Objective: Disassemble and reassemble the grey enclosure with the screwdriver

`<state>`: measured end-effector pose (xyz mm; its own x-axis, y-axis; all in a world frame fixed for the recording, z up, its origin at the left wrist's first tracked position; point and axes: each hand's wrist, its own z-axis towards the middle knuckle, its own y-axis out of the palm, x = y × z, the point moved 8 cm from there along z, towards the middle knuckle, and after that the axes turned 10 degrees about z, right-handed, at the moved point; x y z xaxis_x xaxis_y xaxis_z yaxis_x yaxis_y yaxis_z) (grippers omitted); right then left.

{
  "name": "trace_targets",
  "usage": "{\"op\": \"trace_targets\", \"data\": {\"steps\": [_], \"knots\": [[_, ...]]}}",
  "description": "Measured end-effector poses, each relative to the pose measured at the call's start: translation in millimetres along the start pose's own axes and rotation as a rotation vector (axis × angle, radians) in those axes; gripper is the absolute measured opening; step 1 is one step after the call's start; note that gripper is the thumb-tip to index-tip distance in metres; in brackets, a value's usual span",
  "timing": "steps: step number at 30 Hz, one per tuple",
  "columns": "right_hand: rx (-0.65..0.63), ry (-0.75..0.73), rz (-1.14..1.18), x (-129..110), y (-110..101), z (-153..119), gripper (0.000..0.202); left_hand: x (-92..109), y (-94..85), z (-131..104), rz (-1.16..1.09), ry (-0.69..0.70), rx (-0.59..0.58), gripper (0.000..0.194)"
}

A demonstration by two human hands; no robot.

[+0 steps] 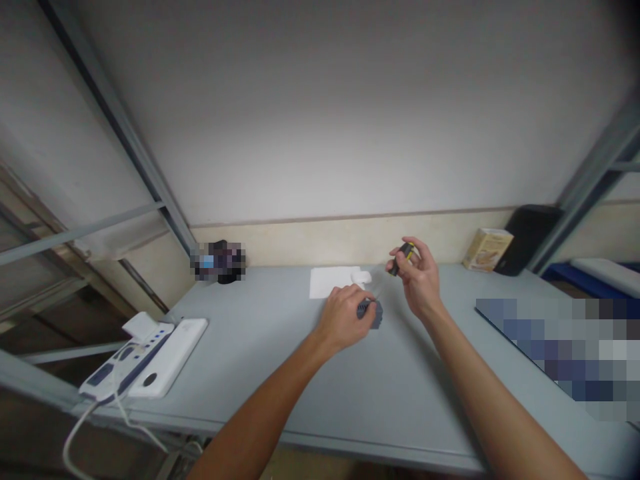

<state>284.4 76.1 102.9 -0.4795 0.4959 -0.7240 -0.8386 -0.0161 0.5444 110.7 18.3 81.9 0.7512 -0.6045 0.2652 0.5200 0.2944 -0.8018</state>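
My left hand (347,316) is closed round a small dark grey ribbed object (376,315) on the table, with the thumb and fingers pressed on its left side. Above and to the right, my right hand (415,270) grips the black and yellow handle of a screwdriver (403,259). Its thin shaft points down and left, and the tip lies near my left fingertips; whether it touches the grey object I cannot tell. Just behind my left hand lie a white sheet of paper (325,281) and a small white item (361,277).
The grey table (280,393) reaches back to the wall. At the left are a power strip (107,373) with a cable and a white flat device (175,357). A dark item (227,263), a yellow box (487,250) and a black panel (530,233) stand behind. A blurred flat item (565,353) lies right.
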Motion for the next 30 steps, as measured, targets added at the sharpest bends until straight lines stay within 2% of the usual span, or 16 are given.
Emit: {"op": "trace_targets", "data": {"steps": [12, 23, 30], "knots": [[0.020, -0.041, 0.008, -0.7, -4.5, 2.8, 0.046, -5.2, 7.0, -0.5, -0.006, -0.024, -0.016, 0.013], [0.018, -0.050, 0.017, -1.9, -4.9, 2.1, 0.044, -3.7, 4.3, -0.3, -0.033, -0.043, -0.029, 0.013], [0.010, -0.018, 0.025, -0.7, -4.0, 1.8, 0.044, -4.8, 7.0, 0.4, -0.027, -0.024, -0.061, 0.022]]}}
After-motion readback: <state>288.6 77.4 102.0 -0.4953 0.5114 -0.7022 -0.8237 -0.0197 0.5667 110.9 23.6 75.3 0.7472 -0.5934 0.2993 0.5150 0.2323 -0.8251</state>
